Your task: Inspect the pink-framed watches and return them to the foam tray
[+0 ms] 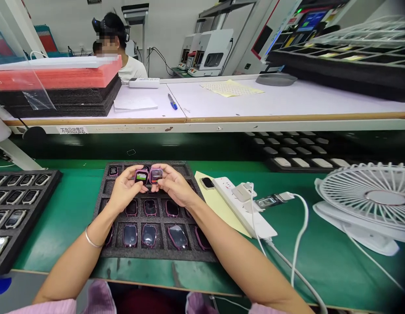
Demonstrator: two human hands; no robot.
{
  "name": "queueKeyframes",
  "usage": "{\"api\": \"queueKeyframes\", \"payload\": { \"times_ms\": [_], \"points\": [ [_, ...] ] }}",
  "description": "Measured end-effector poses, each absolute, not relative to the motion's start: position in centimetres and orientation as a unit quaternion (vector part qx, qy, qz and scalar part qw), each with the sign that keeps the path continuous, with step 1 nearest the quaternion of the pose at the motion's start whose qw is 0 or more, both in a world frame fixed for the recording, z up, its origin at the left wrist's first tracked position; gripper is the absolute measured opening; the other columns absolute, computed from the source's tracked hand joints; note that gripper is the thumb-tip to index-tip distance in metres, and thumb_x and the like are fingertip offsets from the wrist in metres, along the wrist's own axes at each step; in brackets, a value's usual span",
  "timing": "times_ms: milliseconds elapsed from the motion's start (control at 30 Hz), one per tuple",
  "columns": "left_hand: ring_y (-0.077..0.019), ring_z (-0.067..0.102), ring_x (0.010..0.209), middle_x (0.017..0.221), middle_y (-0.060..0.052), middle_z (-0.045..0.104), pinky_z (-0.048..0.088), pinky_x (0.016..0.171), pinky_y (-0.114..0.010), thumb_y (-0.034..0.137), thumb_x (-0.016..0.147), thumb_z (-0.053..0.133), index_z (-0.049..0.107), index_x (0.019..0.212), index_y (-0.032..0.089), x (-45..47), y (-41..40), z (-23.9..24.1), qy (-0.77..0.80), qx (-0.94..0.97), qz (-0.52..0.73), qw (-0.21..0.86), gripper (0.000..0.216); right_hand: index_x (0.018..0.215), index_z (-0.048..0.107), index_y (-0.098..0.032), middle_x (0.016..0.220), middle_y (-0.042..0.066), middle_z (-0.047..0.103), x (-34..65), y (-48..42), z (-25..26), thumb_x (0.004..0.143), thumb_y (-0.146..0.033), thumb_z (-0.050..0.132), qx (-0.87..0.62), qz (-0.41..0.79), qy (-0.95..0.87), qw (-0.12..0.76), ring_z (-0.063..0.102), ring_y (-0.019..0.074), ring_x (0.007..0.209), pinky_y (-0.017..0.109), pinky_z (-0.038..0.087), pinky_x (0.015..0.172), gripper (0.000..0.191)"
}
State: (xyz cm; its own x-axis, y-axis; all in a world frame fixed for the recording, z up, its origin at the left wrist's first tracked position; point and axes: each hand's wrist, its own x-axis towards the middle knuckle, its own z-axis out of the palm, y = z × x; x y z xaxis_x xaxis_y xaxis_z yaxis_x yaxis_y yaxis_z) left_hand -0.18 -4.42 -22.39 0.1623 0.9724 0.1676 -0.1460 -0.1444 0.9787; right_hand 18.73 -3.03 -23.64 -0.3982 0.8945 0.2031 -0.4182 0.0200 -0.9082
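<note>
I'm in what looks like a factory workroom for smartwatches [130,236]. Lots of them sit in rows in dark foam trays [156,254] on a long green table [68,226]. White machines [212,56] stand at the back, and a person [133,67] is across the long shelf [215,107].

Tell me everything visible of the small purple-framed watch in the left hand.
The small, rounded-square, purple-framed watch has a dark screen with a lit green patch, any writing too small to read. No strap shows. The left hand pinches it, thumb near its lower edge, screen facing the camera, above the dark grey foam tray. Close beside it is a similar watch in the right hand.
</note>
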Motion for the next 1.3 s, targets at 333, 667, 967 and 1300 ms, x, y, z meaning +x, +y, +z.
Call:
{"api": "queueKeyframes", "payload": {
  "times_ms": [333,667,967,1300],
  "points": [
    [-0.0096,0.067,0.056,0.102,-0.005,0.069,0.059,0.056,-0.023,0.035,0.071,0.084,0.063,0.112,0.017,0.0,-4.4,-22.5,0.405,0.533,0.532,0.519,0.05,0.118,0.059,-0.021,0.092,0.003,0.067,18.6,-3.1,-24.0,0.079,-0.028,0.077,-0.238,0.653,-0.523,0.494,0.066,0.0185,0.068,0.031,0.052,0.066,0.044],
    [-0.014,0.071,0.058,0.105,-0.007,0.07,0.061,0.057,-0.026,0.035,0.072,0.081,0.062,0.114,0.017,-0.1,-4.5,-22.3,0.4,0.533,0.519,0.536,0.049,0.115,0.06,-0.021,0.088,0.001,0.066,18.7,-2.9,-24.2,0.081,-0.033,0.08,-0.238,0.653,-0.518,0.499,0.066,0.0176,0.065,0.03,0.053,0.061,0.042],
    [-0.0147,0.072,0.06,0.103,-0.006,0.07,0.062,0.059,-0.026,0.036,0.073,0.08,0.062,0.115,0.017,-0.1,-4.5,-22.3,0.407,0.527,0.517,0.538,0.05,0.115,0.059,-0.021,0.085,0.0,0.066,18.6,-2.8,-24.2,0.082,-0.03,0.078,-0.237,0.634,-0.536,0.504,0.066,0.0169,0.065,0.028,0.052,0.06,0.039],
    [-0.0166,0.073,0.061,0.099,-0.005,0.072,0.063,0.061,-0.027,0.025,0.067,0.079,0.06,0.116,0.018,-0.1,-3.9,-22.2,0.4,0.505,0.513,0.567,0.053,0.114,0.059,-0.02,0.085,0.001,0.069,18.3,-2.4,-24.1,0.073,-0.024,0.075,-0.241,0.644,-0.522,0.504,0.067,0.0173,0.065,0.027,0.053,0.061,0.044]
  ]
}}
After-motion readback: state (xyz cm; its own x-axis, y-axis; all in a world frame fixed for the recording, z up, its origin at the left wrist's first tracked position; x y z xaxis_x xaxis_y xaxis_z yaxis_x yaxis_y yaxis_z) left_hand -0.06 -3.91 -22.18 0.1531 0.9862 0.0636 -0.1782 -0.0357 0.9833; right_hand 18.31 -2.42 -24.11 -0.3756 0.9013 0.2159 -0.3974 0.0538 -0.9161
